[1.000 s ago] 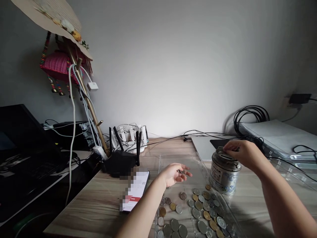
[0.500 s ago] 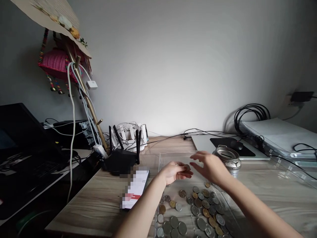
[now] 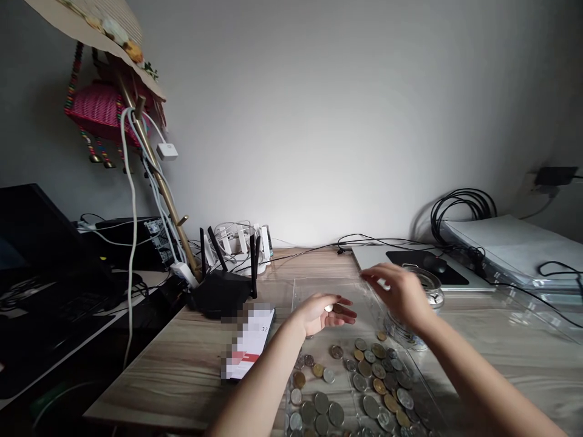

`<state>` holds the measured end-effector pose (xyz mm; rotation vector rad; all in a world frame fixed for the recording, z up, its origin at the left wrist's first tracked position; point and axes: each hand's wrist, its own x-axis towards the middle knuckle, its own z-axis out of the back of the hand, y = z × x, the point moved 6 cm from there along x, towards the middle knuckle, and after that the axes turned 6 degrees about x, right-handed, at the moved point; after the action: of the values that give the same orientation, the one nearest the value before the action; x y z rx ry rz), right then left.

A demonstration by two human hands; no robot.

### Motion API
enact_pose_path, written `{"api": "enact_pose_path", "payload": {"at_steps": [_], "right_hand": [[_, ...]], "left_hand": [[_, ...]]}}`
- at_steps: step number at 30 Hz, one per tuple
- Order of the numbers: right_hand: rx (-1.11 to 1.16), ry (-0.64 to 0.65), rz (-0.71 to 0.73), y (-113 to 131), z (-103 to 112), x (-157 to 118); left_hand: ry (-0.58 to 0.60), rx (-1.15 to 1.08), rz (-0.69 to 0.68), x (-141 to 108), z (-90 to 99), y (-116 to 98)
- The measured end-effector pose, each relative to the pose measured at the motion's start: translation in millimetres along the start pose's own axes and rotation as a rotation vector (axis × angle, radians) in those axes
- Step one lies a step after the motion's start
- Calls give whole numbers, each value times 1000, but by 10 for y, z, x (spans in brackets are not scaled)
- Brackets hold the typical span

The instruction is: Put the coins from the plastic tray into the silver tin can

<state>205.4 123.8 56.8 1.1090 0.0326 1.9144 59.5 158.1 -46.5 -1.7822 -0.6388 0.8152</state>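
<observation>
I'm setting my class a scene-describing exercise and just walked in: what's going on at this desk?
A person is handling coins. The left hand holds a few coins on its partly curled fingers, above a clear plastic tray where many loose coins lie spread. The right hand, in front of a tin and partly hiding it, points its fingers toward the left; whether it holds a coin can't be made out. A phone lies beside the left forearm.
</observation>
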Motion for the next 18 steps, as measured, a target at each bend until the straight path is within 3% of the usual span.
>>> {"api": "enact_pose_path", "payload": {"at_steps": [2, 4, 7, 10, 12, 14, 16, 18], "right_hand": [[-67, -131, -105, -206, 324, 32], [-161, -130, -248, -457, 560, 39], [-174, 100, -394, -784, 643, 7], [-130, 232, -408, -907, 603, -32], [-153, 221, -380, -864, 585, -28], [-197, 102, -313, -705, 599, 1], [-221, -76, -194, -437, 600, 18], [-196, -136, -55, -138, 466, 3]], "left_hand": [[5, -37, 13, 5, 10, 10], [0, -86, 32, 17, 23, 25], [-24, -129, 63, 35, 40, 42], [-23, -144, 77, 46, 37, 40], [-22, -157, 82, 52, 38, 40], [-24, -174, 82, 56, 44, 43], [-7, -192, 66, 57, 41, 41], [21, -214, 33, 55, 32, 29]]}}
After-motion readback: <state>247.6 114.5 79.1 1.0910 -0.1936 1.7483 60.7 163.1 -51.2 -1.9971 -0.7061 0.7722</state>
